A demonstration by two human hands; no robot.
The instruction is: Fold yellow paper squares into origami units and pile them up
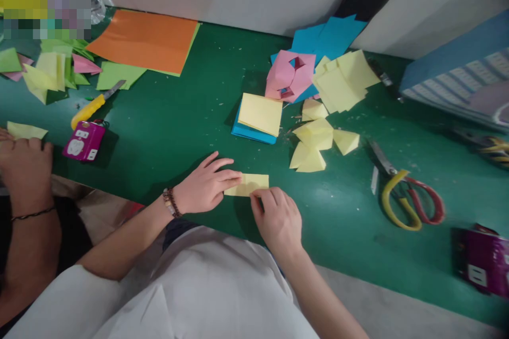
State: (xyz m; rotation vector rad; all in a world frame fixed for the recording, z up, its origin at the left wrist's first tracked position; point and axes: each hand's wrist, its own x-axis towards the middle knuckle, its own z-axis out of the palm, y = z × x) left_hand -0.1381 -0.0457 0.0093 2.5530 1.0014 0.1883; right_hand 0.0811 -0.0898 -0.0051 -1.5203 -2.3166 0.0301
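Note:
A small folded strip of pale yellow paper (254, 182) lies on the green table near its front edge. My left hand (202, 186) reaches over its left end with fingers stretched and spread, fingertips resting on the paper. My right hand (280, 217) is closed at the strip's lower edge, thumb and index finger pinching it. Just beyond sits a stack of square paper sheets (260, 114), yellow on top and blue below. To its right are several folded yellow paper pieces (314, 140) and a pink folded paper model (291, 75).
Scissors (405, 190) with red and yellow handles lie on the right, near a purple box (487, 259). Yellow sheets (345, 82) and blue sheets (328, 37) lie at the back. On the left are a yellow-handled cutter (89, 110), another purple box (84, 140) and a co-worker's hand (27, 164).

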